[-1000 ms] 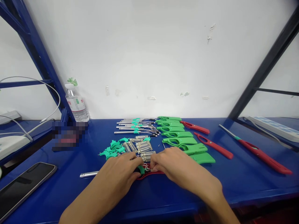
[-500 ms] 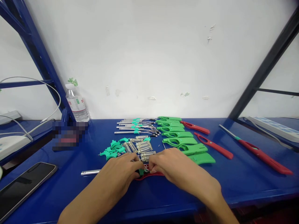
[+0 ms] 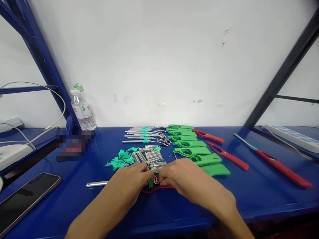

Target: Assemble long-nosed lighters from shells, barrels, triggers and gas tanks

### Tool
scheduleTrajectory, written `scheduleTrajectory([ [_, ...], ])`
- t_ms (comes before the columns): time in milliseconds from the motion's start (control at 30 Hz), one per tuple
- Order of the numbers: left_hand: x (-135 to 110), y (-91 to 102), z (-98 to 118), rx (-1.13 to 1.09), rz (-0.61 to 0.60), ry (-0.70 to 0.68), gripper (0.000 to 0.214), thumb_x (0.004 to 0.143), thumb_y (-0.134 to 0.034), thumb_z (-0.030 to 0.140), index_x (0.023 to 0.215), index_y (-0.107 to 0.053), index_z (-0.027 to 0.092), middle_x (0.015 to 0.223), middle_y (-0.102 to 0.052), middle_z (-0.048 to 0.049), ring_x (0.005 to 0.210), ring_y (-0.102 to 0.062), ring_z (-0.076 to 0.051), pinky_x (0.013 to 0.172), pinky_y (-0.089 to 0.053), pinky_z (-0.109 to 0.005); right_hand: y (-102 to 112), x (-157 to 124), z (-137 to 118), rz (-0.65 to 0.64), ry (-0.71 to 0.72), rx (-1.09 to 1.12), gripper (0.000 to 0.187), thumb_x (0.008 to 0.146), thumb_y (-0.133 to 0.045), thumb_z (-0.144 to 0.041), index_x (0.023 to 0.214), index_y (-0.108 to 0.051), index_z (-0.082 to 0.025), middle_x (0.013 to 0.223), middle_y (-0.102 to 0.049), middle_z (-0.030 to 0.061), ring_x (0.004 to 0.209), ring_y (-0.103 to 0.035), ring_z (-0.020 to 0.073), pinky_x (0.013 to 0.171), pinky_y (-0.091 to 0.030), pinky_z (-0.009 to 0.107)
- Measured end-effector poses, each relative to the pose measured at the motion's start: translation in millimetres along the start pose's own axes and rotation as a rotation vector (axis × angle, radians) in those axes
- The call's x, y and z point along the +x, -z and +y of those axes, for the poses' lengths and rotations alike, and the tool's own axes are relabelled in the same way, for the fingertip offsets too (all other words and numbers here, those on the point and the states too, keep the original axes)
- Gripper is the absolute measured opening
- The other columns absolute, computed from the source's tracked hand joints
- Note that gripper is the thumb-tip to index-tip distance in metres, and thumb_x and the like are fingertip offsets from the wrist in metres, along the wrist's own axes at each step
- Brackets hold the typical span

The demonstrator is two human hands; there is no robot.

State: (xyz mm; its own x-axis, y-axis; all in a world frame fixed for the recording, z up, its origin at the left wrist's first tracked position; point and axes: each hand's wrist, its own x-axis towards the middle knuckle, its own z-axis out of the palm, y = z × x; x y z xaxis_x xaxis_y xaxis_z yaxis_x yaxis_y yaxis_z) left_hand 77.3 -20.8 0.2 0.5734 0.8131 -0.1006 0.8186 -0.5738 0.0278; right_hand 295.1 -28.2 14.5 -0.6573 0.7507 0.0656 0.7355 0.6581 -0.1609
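Note:
Both of my hands rest on the blue table point(image 3: 249, 196), pinched together over a red lighter shell point(image 3: 159, 188) lying flat. My left hand point(image 3: 131, 181) presses a small green part point(image 3: 150, 183) and the base of a metal tube point(image 3: 96, 184) that sticks out to the left. My right hand point(image 3: 184, 177) covers the shell's right half, its fingertips closed on thin wires by the green part. Just beyond my fingers lie small metal cylinders point(image 3: 153, 158) and teal trigger pieces point(image 3: 121, 159).
A row of green shells point(image 3: 191, 146) and metal tubes with teal collars point(image 3: 144, 134) lie further back. Red shells point(image 3: 228, 156) and one assembled red lighter point(image 3: 279, 166) lie to the right. A phone point(image 3: 25, 197) sits at the near left, a water bottle point(image 3: 81, 111) by the wall.
Nearly nothing: my hands have drawn a little closer together over the red shell, and the metal tube has shifted slightly.

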Motion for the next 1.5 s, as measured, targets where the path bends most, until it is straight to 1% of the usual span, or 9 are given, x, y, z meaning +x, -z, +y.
scheduleTrajectory([
  [133,-0.3,0.1,0.7,-0.009,-0.008,-0.004,0.035,0.100,-0.053,0.004,0.115,-0.075,0.027,0.119,-0.075,-0.0068,0.107,-0.076,-0.032,0.085,-0.061,-0.042,1.6,-1.0,0.2,-0.003,-0.010,0.014,0.020,0.099,-0.066,-0.010,0.088,-0.076,-0.024,0.088,-0.081,-0.0006,0.076,-0.070,0.0172,0.063,-0.027,0.033],
  [333,-0.8,3.8,2.2,-0.019,-0.033,0.005,0.038,0.100,-0.052,0.002,0.119,-0.074,0.027,0.121,-0.074,-0.0068,0.109,-0.075,-0.031,0.086,-0.062,-0.043,4.6,-5.5,-4.5,0.025,-0.036,0.071,0.025,0.094,-0.066,-0.016,0.070,-0.068,-0.022,0.069,-0.074,-0.0021,0.062,-0.060,0.0143,0.060,-0.025,0.033],
  [600,-1.4,2.1,1.8,-0.002,-0.023,0.009,0.034,0.101,-0.052,0.003,0.113,-0.074,0.025,0.118,-0.075,-0.0066,0.106,-0.075,-0.031,0.083,-0.062,-0.042,7.5,-6.2,-7.1,0.008,-0.062,0.101,0.031,0.096,-0.066,-0.019,0.065,-0.067,-0.021,0.069,-0.074,-0.0009,0.062,-0.061,0.0152,0.060,-0.027,0.033],
  [733,-1.4,2.7,1.2,-0.046,-0.016,0.021,0.032,0.102,-0.056,0.008,0.124,-0.072,0.025,0.121,-0.075,-0.0081,0.110,-0.074,-0.033,0.088,-0.061,-0.046,9.1,-5.1,-6.7,0.012,-0.042,0.078,0.027,0.096,-0.067,-0.016,0.070,-0.069,-0.022,0.074,-0.076,-0.0015,0.067,-0.066,0.0162,0.061,-0.027,0.032],
  [833,-2.5,3.5,0.6,-0.077,-0.005,0.035,0.035,0.102,-0.058,0.008,0.129,-0.072,0.026,0.123,-0.075,-0.0084,0.113,-0.074,-0.034,0.092,-0.061,-0.048,10.8,-4.7,-4.9,0.092,-0.035,0.048,0.025,0.102,-0.062,-0.019,0.079,-0.071,-0.023,0.082,-0.078,-0.0018,0.073,-0.069,0.0172,0.064,-0.029,0.031],
  [1000,-2.7,3.7,0.0,-0.032,0.010,0.060,0.030,0.105,-0.051,0.009,0.119,-0.075,0.021,0.120,-0.075,-0.0114,0.110,-0.075,-0.035,0.088,-0.061,-0.047,9.6,-2.8,2.0,0.220,-0.159,-0.054,0.030,0.109,-0.054,-0.020,0.082,-0.067,-0.021,0.076,-0.074,-0.0005,0.067,-0.065,0.0166,0.062,-0.027,0.032],
  [1167,-1.4,2.9,-0.1,-0.025,0.024,0.052,0.031,0.106,-0.049,0.009,0.110,-0.076,0.022,0.115,-0.075,-0.0088,0.104,-0.075,-0.031,0.084,-0.059,-0.042,5.5,-2.7,2.5,0.118,-0.081,0.036,0.017,0.106,-0.062,-0.021,0.106,-0.078,-0.025,0.104,-0.082,0.0016,0.093,-0.076,0.0224,0.075,-0.042,0.031],
  [1267,-1.9,4.3,1.3,-0.023,0.012,0.055,0.031,0.105,-0.049,0.007,0.107,-0.076,0.021,0.113,-0.075,-0.0086,0.101,-0.075,-0.029,0.082,-0.058,-0.040,5.8,-3.0,-1.4,0.064,-0.006,0.119,0.022,0.105,-0.064,-0.021,0.121,-0.077,-0.028,0.118,-0.082,0.0027,0.109,-0.076,0.0240,0.088,-0.048,0.033],
  [1500,-1.8,3.3,0.9,-0.047,-0.013,0.052,0.034,0.103,-0.049,0.005,0.108,-0.078,0.023,0.117,-0.074,-0.0090,0.107,-0.074,-0.029,0.085,-0.057,-0.037,4.9,-1.1,-2.4,-0.014,-0.015,0.116,0.021,0.104,-0.064,-0.017,0.110,-0.081,-0.026,0.110,-0.083,0.0020,0.104,-0.077,0.0226,0.088,-0.050,0.031],
])
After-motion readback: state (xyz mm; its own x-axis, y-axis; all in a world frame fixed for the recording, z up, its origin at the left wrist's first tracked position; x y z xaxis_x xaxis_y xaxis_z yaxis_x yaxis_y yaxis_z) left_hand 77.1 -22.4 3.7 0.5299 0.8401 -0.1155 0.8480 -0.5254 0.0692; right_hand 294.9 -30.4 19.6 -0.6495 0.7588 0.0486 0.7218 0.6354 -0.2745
